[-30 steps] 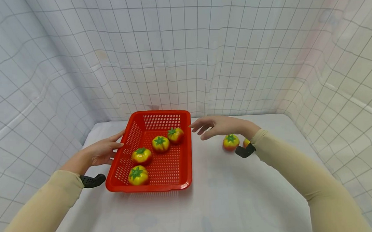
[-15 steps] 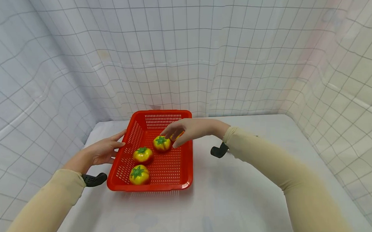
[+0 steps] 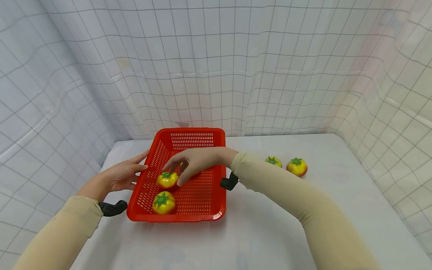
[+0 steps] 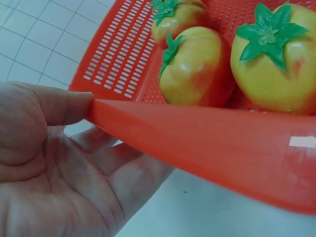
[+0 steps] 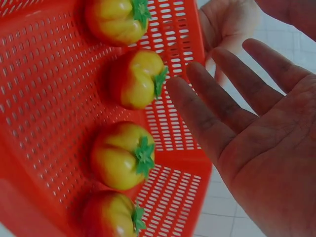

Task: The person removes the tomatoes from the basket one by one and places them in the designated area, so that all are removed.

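A red perforated plastic basket holds several yellow-red artificial tomatoes with green leafy tops, among them a front tomato and one behind it. My left hand grips the basket's left side; the left wrist view has the thumb on the rim and the fingers underneath. Above the basket, my right hand is empty, fingers spread and slightly bent, close over the tomatoes. It hides part of the rear ones in the head view. Four-in-a-line tomatoes, such as this one, appear beside it in the right wrist view.
Right of the basket, two more artificial tomatoes lie on the white table: a nearer-left one, partly covered by the right sleeve, and another. White grid-patterned curtains enclose the table at the back and sides.
My right hand has moved left, from beside the basket's right rim to over the tomatoes inside. The left hand keeps its hold on the basket, and the tomatoes stay where they were.
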Motion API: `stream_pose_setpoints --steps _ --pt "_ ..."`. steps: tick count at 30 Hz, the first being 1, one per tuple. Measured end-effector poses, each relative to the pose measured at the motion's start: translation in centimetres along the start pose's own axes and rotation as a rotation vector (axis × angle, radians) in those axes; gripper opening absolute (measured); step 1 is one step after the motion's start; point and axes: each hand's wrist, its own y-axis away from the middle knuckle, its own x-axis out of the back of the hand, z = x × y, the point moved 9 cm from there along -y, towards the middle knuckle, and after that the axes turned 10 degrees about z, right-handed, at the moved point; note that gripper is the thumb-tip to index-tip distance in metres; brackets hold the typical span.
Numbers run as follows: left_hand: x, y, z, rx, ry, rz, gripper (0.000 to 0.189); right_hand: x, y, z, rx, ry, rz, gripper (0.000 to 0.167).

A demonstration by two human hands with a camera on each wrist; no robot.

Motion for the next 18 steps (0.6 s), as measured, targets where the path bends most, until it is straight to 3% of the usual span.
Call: stream_pose_setpoints --steps 10,18 --pt "0.1 0.0 0.0 -0.007 -0.006 0.012 0.073 -2.9 -2.3 1.0 -0.041 -0.047 -0.063 0.058" --pt "0.1 0.1 0.0 -0.011 -0.004 0.012 0.073 -4.9 -4.1 2.5 -0.087 0.103 -0.107 0.065"
